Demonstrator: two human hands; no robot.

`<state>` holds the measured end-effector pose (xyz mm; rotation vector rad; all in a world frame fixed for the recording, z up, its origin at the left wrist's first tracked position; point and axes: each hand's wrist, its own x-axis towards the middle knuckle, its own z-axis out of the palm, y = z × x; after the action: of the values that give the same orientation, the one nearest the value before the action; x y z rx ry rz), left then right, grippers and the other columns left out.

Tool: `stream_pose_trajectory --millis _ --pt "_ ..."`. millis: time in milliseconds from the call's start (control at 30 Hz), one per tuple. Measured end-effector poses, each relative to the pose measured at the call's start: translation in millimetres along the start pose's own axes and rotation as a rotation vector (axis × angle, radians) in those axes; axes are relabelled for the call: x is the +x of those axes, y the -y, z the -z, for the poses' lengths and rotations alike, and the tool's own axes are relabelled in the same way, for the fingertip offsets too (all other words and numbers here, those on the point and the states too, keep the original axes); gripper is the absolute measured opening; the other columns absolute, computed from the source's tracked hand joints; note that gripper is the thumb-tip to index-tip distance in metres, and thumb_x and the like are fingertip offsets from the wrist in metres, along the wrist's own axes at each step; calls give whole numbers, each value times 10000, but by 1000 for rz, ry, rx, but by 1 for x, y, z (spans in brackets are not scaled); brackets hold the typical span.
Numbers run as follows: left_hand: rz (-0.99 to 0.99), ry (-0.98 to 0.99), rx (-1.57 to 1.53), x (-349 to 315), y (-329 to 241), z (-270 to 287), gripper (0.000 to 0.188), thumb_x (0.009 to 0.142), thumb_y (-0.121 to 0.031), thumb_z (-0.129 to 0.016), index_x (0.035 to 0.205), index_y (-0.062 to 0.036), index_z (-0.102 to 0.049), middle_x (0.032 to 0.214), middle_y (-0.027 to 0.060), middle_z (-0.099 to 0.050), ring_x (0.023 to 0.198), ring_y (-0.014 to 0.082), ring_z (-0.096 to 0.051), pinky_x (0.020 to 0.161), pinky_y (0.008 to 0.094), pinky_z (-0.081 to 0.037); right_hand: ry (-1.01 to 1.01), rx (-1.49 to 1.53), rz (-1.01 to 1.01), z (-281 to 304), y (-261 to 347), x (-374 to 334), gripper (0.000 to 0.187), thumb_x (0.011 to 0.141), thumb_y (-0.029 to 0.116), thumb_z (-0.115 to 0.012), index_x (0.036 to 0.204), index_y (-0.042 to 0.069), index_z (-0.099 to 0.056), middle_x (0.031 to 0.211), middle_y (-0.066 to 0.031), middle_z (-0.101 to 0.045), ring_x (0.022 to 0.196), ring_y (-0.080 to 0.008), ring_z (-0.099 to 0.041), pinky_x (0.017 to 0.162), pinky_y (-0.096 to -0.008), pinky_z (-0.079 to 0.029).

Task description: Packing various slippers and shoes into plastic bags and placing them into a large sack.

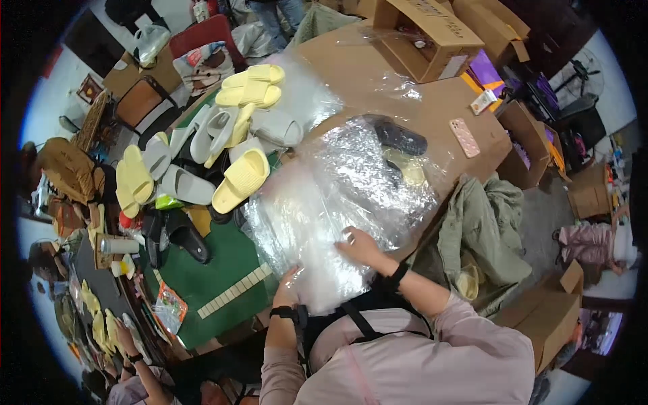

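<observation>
A heap of clear plastic bags (304,223) lies in front of me, over the edge where a green mat (229,256) meets brown cardboard. My left hand (287,289) grips the near left edge of a clear bag, its fingers closed and partly hidden. My right hand (361,248) has its fingers bent and closed on the same bag's right side. Farther back, a dark slipper (400,137) and a pale yellow slipper (410,169) lie among the plastic. To the left are piled yellow slippers (241,181), grey slippers (187,185) and black slippers (187,236).
A pink phone (464,138) and an open cardboard box (428,40) are on the table's far right. Olive cloth (479,229) hangs beside the right edge. An orange packet (169,308) lies at the mat's near left. Another person's hand (126,337) is among slippers at the lower left.
</observation>
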<state>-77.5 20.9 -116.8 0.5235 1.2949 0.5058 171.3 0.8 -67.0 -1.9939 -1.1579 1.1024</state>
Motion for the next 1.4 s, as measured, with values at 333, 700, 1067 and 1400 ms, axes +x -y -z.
stream_pose_trajectory --millis 333,700,1067,1400 --pt "-1176 -205 885 -96 -46 -30 538 915 -440 -446 1285 -49 -420 1324 102 -420 1126 288 -468 944 395 -386 66 363 48 -63 69 -20 235 870 208 -462 833 -12 -389 653 -194 -462 594 -284 -464 582 -398 -385" --pt "-479 -404 -265 -56 35 45 360 850 -40 -574 1183 54 -475 1152 96 -527 1040 198 -497 904 315 -387 -398 -261 337 -68 70 20 666 852 427 -514 1309 -20 -329 1407 -260 -244 1301 -386 -242 1054 -540 -149" --pt "-123 -242 -466 -27 51 92 173 853 -45 -576 1020 -9 -547 965 34 -556 859 124 -547 687 288 -467 24 -378 -52 12 -21 77 398 672 361 -680 847 8 -629 708 -156 -635 702 -272 -633 650 -380 -485" --pt "-152 31 -584 -21 60 119 363 846 -30 -531 1200 -28 -452 1138 93 -524 1031 228 -541 855 386 -487 409 152 -336 -137 87 45 172 716 60 -638 795 -80 -577 689 -154 -618 741 -298 -614 605 -279 -494"
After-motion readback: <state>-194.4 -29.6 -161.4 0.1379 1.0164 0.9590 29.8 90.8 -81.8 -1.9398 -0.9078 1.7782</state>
